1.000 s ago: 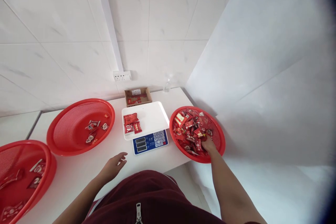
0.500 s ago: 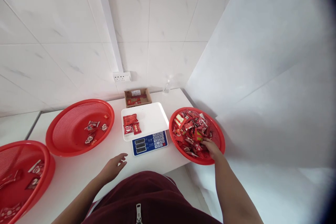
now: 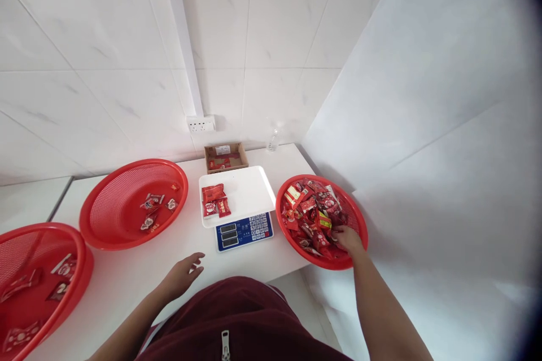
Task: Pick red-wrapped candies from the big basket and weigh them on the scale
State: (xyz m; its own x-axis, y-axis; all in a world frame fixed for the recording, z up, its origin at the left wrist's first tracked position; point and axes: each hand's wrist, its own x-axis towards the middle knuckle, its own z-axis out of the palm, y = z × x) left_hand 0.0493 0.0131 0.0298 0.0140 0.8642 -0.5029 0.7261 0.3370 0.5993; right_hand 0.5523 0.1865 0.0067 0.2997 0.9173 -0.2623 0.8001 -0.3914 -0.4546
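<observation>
My right hand (image 3: 348, 238) reaches into the right red basket (image 3: 359, 220), at the near right side of a heap of small red snack packets (image 3: 311, 215). Its fingers are bent and pressed together, their tips down among the packets; what they hold, if anything, is hidden. My left hand (image 3: 184, 273) hovers over the white table in front of the scale, loosely curled with fingers apart and nothing in it. Between the hands stands a digital scale (image 3: 245, 232) with a white tray (image 3: 248, 192). Several red packets (image 3: 215, 201) lie at the tray's left side.
Two more red baskets, a middle one (image 3: 101, 211) and a near-left one (image 3: 87, 271), each hold a few packets. Behind the scale sits a small cardboard box (image 3: 244, 158) with red packets inside. A clear plastic bottle (image 3: 273, 140) stands by the tiled wall. A grey-white wall rises at right.
My right hand has shifted slightly right and its fingers are more bent among the packets. My left hand has dropped a little nearer my body. The whole view has shifted slightly.
</observation>
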